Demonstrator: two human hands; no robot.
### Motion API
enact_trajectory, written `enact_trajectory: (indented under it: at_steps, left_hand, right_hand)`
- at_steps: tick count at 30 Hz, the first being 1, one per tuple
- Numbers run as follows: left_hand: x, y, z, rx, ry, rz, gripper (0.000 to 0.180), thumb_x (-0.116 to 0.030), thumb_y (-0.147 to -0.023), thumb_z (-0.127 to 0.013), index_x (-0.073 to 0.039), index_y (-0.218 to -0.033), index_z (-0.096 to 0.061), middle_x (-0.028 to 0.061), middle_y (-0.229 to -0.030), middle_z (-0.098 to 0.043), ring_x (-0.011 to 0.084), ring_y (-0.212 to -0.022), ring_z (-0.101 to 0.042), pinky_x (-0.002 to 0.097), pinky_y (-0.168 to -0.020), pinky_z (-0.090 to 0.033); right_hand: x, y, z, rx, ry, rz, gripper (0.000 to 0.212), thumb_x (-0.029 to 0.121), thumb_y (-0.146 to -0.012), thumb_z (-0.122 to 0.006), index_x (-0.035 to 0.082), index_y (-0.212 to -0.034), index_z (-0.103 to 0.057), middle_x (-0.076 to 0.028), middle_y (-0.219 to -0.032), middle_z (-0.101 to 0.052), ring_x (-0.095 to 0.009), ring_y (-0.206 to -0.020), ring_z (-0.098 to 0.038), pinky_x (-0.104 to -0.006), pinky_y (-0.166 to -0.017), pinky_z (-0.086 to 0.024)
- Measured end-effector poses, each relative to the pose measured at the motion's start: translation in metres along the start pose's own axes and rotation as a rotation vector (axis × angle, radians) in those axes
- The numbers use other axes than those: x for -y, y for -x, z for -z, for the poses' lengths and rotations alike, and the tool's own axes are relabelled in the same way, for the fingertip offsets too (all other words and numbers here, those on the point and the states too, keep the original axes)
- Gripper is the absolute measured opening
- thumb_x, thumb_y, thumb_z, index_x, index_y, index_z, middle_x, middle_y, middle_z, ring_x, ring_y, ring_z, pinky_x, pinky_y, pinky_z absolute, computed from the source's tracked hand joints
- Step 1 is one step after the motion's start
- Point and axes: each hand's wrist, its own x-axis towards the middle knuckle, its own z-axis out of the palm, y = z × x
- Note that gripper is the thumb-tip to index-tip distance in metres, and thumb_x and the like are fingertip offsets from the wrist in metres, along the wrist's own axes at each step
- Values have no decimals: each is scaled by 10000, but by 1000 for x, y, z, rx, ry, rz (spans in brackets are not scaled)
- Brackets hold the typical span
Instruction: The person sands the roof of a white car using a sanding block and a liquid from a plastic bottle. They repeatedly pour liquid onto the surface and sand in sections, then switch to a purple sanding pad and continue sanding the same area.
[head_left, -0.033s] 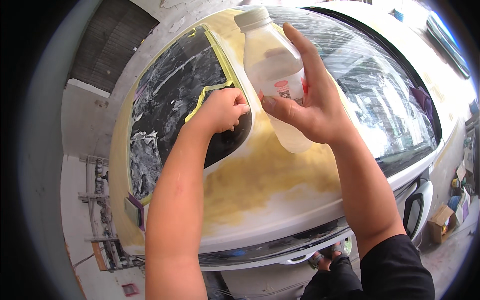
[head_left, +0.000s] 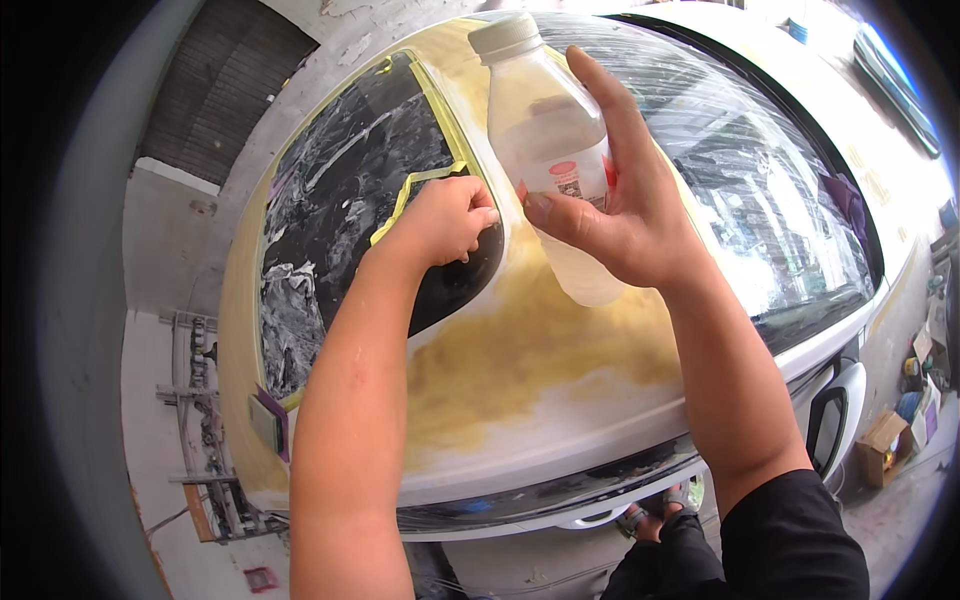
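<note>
My right hand (head_left: 640, 225) holds up a clear plastic bottle (head_left: 540, 125) with a white cap and a label, thumb in front and fingers around the far side. Cloudy pale liquid shows in its lower part. My left hand (head_left: 440, 222) is closed in a pinch at the corner of a dark glass panel (head_left: 370, 130) in a car roof. Yellow masking tape (head_left: 438, 105) runs along the panel's edge to this hand, and a loose, crumpled length bends out behind it. The fingertips partly hide where they grip the tape. White smears cover much of the glass.
The car roof (head_left: 540, 375) has patchy yellow-brown and white paint. To the right lies the streaky windshield (head_left: 740, 150); a side mirror (head_left: 828, 425) juts out below. A cardboard box (head_left: 884, 447) stands on the floor at right, metal racking (head_left: 200, 400) at left.
</note>
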Motion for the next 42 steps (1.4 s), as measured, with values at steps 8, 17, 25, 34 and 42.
enact_trajectory:
  at_steps: [8,17,25,34,42]
  left_hand:
    - [3,-1,5,62,52,-55,161,-149,-937,-657,9,-919,-632,56,-806,-655,126,-628,-620,290,-564,-544]
    - [4,-2,8,92,38,-78,146,-134,-941,-661,8,-925,-630,47,-818,-653,124,-634,-626,289,-571,-554]
    - [1,-4,9,99,31,-53,150,-145,-937,-675,-2,-922,-632,37,-818,-648,119,-640,-624,286,-574,-552]
    - [-2,-8,10,112,20,-43,154,-145,-942,-661,-10,-889,-608,51,-766,-640,129,-594,-613,299,-580,-558]
    - [-1,-1,7,84,38,-60,125,-125,-954,-638,-3,-942,-608,56,-790,-639,131,-620,-621,296,-574,-553]
  right_hand:
    - [-4,0,0,10,13,39,988,258,-768,-803,-35,-1540,-260,-206,-1257,-592,-281,-1132,-608,-389,-980,-483]
    - [-6,-1,0,19,3,44,976,238,-787,-799,-22,-1551,-250,-178,-1271,-574,-243,-1146,-584,-367,-984,-475]
    - [-6,2,0,17,-95,-6,978,218,-812,-813,-32,-1562,-236,-143,-1294,-557,-181,-1169,-557,-336,-990,-469]
    - [-2,1,1,27,-53,-42,989,240,-802,-811,-30,-1562,-239,-147,-1284,-563,-186,-1165,-567,-339,-973,-483]
    - [-2,-1,-2,13,-63,20,974,201,-803,-797,-30,-1564,-235,-143,-1286,-562,-186,-1153,-575,-339,-982,-480]
